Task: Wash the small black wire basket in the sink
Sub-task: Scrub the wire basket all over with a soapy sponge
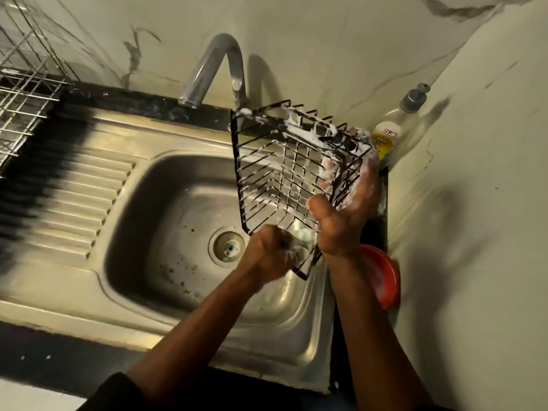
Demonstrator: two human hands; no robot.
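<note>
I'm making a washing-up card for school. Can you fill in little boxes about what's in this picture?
basket: black wire basket, foamy, tilted, held above the sink
right hand: right hand grips the basket's side
left hand: left hand holds a soapy scrubber at the basket's lower edge
sink: steel sink, specks around the drain
tap: tap, no running water visible
nearby: soap bottle in the corner; red round object beside the sink; silver wire rack on the far left
</note>
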